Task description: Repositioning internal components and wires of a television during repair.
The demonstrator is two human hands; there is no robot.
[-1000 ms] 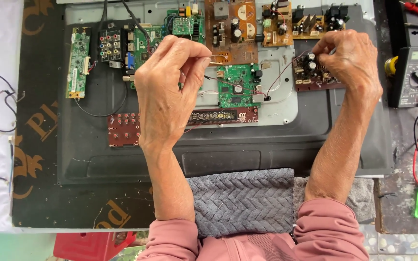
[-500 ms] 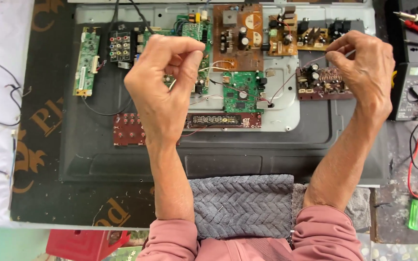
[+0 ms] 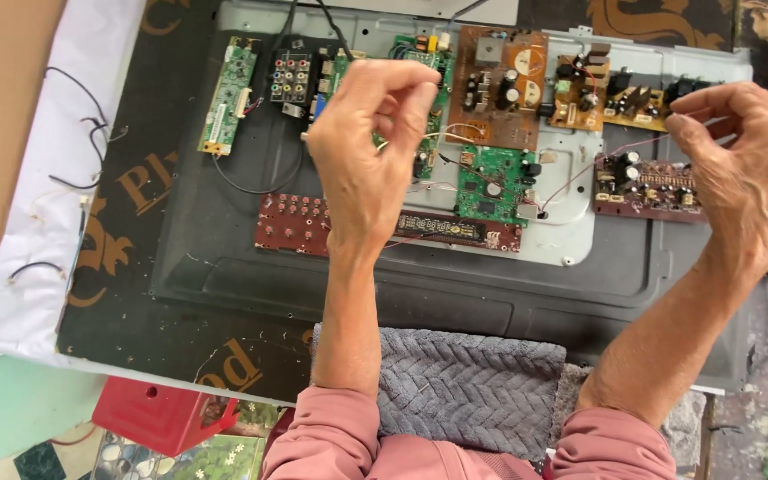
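The worktop (image 3: pixel 20 133) is carrying a dark printed mat (image 3: pixel 135 222), and on it a flat screen set (image 3: pixel 251 267) is lying face down with its back cover off, so that all its insides are facing up within reach. A grey metal plate (image 3: pixel 571 222) is holding most of the circuit boards in a row: a narrow green board (image 3: pixel 227 96) at the far left, a brown power board (image 3: pixel 498 84) near the middle, a small green board (image 3: pixel 491 182) below it and a dark red button strip (image 3: pixel 293 224) along the lower edge. A grey towel (image 3: pixel 464 382) is lying at the near edge under the forearms, seemingly as padding. The left hand (image 3: pixel 366 151) is hovering above the middle boards with its fingers (image 3: pixel 411 93) pinched nearly closed on one end of a thin wire (image 3: pixel 580 173). The right hand (image 3: pixel 748 173) is raised over the right end of the set, fingers curled and closed on the other end, so the wire is being stretched between the hands, clear of the boards and easy to see. Loose black wires (image 3: pixel 77 156) are lying apart on the white sheet at the left.
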